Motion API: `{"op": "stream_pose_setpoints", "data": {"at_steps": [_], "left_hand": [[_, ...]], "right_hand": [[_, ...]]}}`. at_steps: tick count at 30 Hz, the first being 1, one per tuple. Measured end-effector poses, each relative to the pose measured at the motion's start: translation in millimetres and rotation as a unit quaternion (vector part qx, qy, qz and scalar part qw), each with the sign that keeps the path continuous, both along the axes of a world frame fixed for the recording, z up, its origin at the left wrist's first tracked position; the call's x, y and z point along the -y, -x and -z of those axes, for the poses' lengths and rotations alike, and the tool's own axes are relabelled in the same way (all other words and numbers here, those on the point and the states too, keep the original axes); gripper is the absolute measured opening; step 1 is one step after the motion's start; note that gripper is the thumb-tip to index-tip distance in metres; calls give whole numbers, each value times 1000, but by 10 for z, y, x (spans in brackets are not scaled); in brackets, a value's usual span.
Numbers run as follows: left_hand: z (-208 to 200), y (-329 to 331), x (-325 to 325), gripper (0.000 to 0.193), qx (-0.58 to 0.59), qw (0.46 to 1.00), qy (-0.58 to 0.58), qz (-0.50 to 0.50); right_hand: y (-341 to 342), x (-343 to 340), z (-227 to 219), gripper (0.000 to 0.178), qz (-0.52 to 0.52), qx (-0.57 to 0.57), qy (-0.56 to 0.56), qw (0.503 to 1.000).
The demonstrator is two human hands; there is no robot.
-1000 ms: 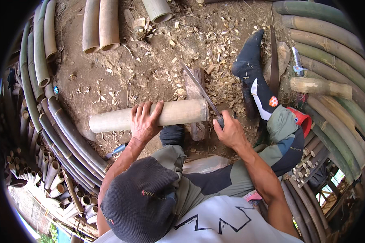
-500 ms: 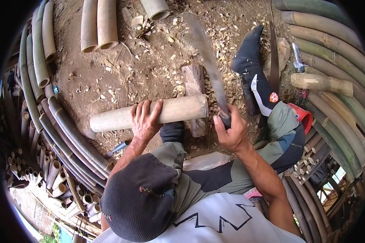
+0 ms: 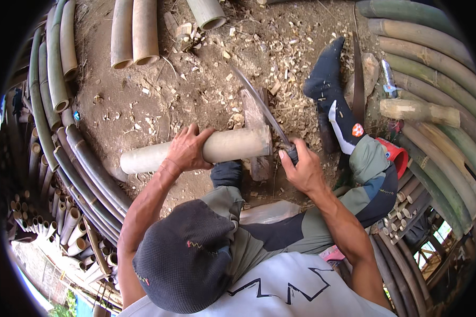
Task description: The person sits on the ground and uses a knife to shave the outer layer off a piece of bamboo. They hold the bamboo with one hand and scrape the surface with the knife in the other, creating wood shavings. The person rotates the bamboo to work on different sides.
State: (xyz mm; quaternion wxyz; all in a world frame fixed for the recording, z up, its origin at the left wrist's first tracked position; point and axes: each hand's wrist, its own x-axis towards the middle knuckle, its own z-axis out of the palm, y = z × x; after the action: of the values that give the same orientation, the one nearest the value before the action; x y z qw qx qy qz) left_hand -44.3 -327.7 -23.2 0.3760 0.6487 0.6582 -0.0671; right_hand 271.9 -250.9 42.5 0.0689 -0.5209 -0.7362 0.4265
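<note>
My left hand is wrapped over the top of a pale bamboo section and grips it near its middle. The bamboo's right end rests across a wooden block on the ground, its left end lying lower over the dirt. In my right hand is the dark handle of a machete. The long curved blade points away and to the left, passing just beside the bamboo's right end; whether it touches, I cannot tell.
Wood chips litter the dirt. Bamboo poles are stacked at left and right. A red container stands by my right knee. A short wooden piece and a knife lie on the right-hand poles.
The machete blade has come down and swung left toward the bamboo's right end. My left hand has turned and now wraps further over the bamboo, which has barely moved.
</note>
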Motion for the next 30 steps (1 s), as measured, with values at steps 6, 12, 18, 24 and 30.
{"op": "stream_pose_setpoints", "data": {"at_steps": [6, 12, 18, 24, 30], "left_hand": [[139, -15, 45, 84, 46, 998, -30, -18], [216, 3, 152, 86, 43, 996, -72, -27], [124, -58, 86, 88, 6, 998, -69, -12], [200, -72, 325, 90, 5, 996, -86, -16], [128, -130, 200, 90, -14, 995, -94, -27]], "right_hand": [[34, 70, 113, 29, -26, -47, -143, 988], [85, -26, 11, 31, -5, 3, -2, 1000], [-106, 22, 396, 32, -76, 111, -43, 990], [146, -28, 19, 33, 1, -54, -59, 997], [-144, -19, 442, 29, -36, 168, 94, 981]]}}
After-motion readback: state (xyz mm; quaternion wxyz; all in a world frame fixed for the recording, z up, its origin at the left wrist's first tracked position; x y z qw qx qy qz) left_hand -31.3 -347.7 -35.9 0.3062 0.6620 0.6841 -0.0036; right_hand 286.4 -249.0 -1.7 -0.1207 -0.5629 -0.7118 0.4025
